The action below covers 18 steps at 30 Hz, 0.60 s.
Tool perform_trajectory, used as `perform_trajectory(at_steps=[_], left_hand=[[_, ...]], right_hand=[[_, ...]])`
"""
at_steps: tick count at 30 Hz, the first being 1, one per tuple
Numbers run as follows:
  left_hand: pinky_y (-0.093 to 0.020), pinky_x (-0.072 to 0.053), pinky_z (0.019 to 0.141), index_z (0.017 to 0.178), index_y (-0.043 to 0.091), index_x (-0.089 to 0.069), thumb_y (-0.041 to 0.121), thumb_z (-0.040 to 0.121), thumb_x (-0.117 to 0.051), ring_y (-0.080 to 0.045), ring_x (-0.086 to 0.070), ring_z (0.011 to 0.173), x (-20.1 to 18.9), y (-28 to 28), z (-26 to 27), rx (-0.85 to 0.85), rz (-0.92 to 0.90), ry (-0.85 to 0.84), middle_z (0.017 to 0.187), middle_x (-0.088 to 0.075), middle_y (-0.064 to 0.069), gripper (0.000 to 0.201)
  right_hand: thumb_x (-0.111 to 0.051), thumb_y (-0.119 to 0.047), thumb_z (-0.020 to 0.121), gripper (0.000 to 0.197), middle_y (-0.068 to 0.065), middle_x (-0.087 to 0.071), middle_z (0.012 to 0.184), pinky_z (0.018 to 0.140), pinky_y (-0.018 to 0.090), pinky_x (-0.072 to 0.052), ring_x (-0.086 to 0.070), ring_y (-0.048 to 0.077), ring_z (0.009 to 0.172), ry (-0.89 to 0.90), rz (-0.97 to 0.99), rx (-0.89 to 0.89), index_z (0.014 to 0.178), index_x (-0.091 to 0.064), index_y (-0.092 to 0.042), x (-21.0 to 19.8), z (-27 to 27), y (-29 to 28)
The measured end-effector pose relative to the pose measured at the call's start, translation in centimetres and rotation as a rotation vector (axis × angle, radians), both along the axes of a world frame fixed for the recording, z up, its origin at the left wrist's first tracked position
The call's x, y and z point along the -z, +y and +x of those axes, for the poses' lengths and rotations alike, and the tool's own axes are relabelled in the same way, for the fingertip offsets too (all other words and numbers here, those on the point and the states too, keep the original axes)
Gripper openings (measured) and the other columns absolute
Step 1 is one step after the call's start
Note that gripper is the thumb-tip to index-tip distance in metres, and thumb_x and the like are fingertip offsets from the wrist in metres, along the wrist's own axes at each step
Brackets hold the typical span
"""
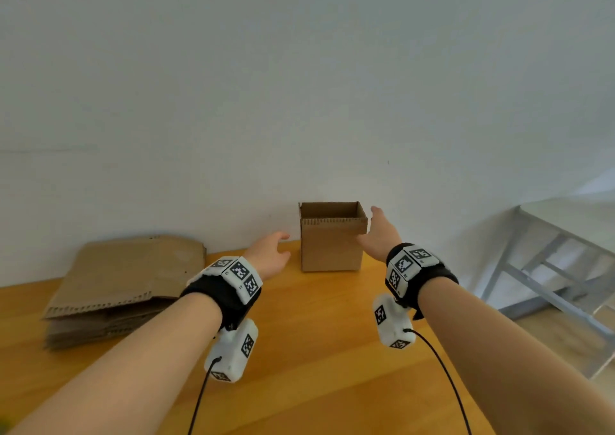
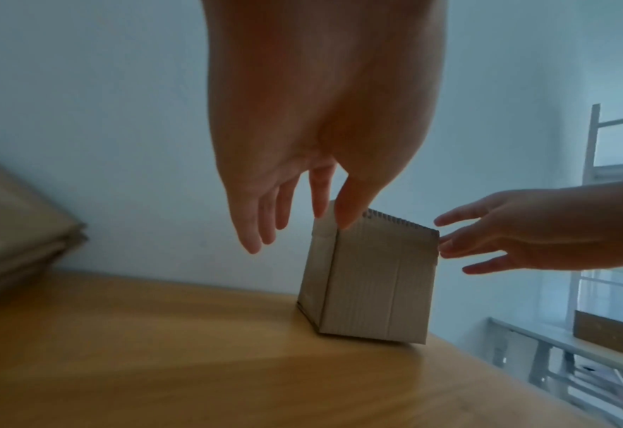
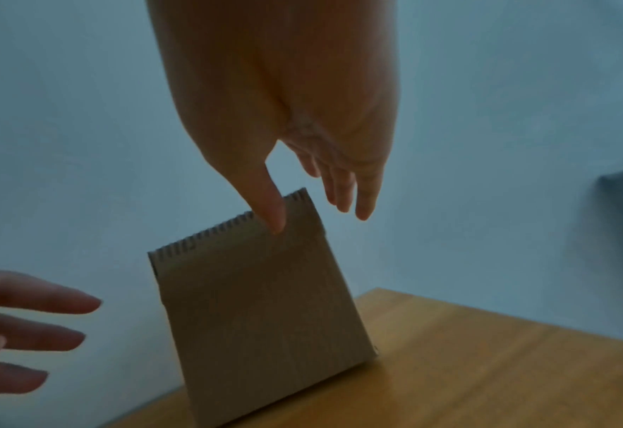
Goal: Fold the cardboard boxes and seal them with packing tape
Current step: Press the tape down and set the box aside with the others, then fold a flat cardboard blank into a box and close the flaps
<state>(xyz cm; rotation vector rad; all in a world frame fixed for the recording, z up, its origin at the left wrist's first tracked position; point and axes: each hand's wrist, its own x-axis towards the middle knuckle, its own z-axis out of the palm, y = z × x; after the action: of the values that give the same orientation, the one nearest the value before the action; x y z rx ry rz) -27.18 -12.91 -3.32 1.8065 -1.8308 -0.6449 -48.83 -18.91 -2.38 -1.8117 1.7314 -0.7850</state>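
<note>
Standing open-topped, cardboard box (image 1: 330, 244)

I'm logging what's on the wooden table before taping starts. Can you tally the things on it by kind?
Standing open cardboard box: 1
Stack of flat cardboard sheets: 1 stack; the sheets in it cannot be counted
Packing tape: 0 in view
Total: 2 things on the table
</note>
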Motion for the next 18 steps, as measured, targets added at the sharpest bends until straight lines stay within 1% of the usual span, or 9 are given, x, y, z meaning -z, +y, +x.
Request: perform_trajectory(at_steps=[1,2,4,6,9,13,15,17,18], left_hand=[[-0.021,-0.042,0.085,0.144,0.015,-0.035,0.017,0.097,-0.047,-0.011,-0.054,0.098,-0.5,0.7,0.5,-0.003,0.000,-0.048,0.147,-0.039,-0.006,0.048],[-0.025,-0.043,0.089,0.143,0.015,-0.035,0.017,0.098,-0.047,-0.014,-0.054,0.102,-1.0,1.4,1.0,-0.009,0.004,-0.092,0.146,-0.041,-0.006,0.047],[-0.030,-0.040,0.098,0.142,0.014,-0.037,0.018,0.098,-0.045,-0.020,-0.052,0.116,-1.7,2.9,2.3,-0.022,0.005,-0.178,0.145,-0.042,-0.007,0.045],[-0.031,-0.039,0.100,0.140,0.014,-0.040,0.019,0.098,-0.044,-0.024,-0.048,0.124,-2.3,4.5,3.5,-0.030,-0.003,-0.261,0.143,-0.044,-0.007,0.043],[-0.032,-0.040,0.102,0.138,0.012,-0.044,0.017,0.097,-0.045,-0.025,-0.048,0.125,-3.4,7.2,4.9,-0.060,-0.036,-0.315,0.141,-0.046,-0.009,0.041],[-0.031,-0.042,0.097,0.134,0.012,-0.048,0.016,0.098,-0.043,-0.025,-0.052,0.120,-4.8,10.6,7.8,-0.126,-0.058,-0.322,0.138,-0.049,-0.010,0.037],[-0.029,-0.045,0.089,0.133,0.013,-0.050,0.016,0.098,-0.040,-0.025,-0.055,0.114,-5.2,12.1,9.5,-0.161,-0.066,-0.317,0.135,-0.051,-0.009,0.036],[-0.025,-0.042,0.080,0.133,0.012,-0.049,0.014,0.098,-0.039,-0.025,-0.056,0.112,-5.5,13.7,11.4,-0.202,-0.053,-0.330,0.132,-0.053,-0.009,0.036],[-0.024,-0.041,0.080,0.134,0.013,-0.048,0.014,0.097,-0.040,-0.025,-0.056,0.113,-5.5,14.4,12.4,-0.221,-0.045,-0.342,0.132,-0.053,-0.008,0.037]], right_hand=[[-0.053,-0.002,0.089,0.072,0.017,-0.042,0.142,0.090,0.028,-0.040,-0.046,0.031,0.127,0.035,-0.017,0.001,0.151,-0.015,-0.009,-0.6,0.2,0.6],[-0.052,-0.002,0.089,0.072,0.017,-0.041,0.143,0.093,0.030,-0.041,-0.045,0.031,0.128,0.068,-0.036,-0.005,0.150,-0.016,-0.008,-1.2,0.4,1.4],[-0.052,-0.004,0.088,0.067,0.017,-0.041,0.143,0.098,0.033,-0.041,-0.044,0.031,0.128,0.136,-0.078,-0.033,0.148,-0.023,-0.008,-2.3,1.1,2.9],[-0.053,-0.006,0.089,0.063,0.016,-0.041,0.144,0.101,0.033,-0.040,-0.044,0.030,0.129,0.203,-0.093,-0.068,0.147,-0.028,-0.007,-3.1,2.1,4.4],[-0.051,-0.008,0.092,0.054,0.015,-0.042,0.143,0.101,0.033,-0.040,-0.043,0.029,0.129,0.294,-0.102,-0.115,0.143,-0.034,-0.006,-4.0,3.9,6.9],[-0.049,-0.009,0.094,0.042,0.015,-0.049,0.136,0.097,0.032,-0.042,-0.049,0.029,0.122,0.360,-0.120,-0.176,0.135,-0.043,-0.004,-4.9,7.2,9.7],[-0.050,-0.009,0.094,0.045,0.014,-0.048,0.138,0.099,0.032,-0.041,-0.047,0.028,0.125,0.374,-0.123,-0.216,0.138,-0.041,-0.005,-5.0,9.2,10.8],[-0.049,-0.008,0.094,0.050,0.013,-0.046,0.142,0.100,0.032,-0.041,-0.046,0.027,0.128,0.382,-0.113,-0.253,0.142,-0.038,-0.007,-4.9,11.3,11.8],[-0.049,-0.007,0.094,0.051,0.013,-0.045,0.143,0.099,0.032,-0.042,-0.046,0.027,0.128,0.381,-0.110,-0.268,0.143,-0.036,-0.007,-4.7,12.3,12.3]])
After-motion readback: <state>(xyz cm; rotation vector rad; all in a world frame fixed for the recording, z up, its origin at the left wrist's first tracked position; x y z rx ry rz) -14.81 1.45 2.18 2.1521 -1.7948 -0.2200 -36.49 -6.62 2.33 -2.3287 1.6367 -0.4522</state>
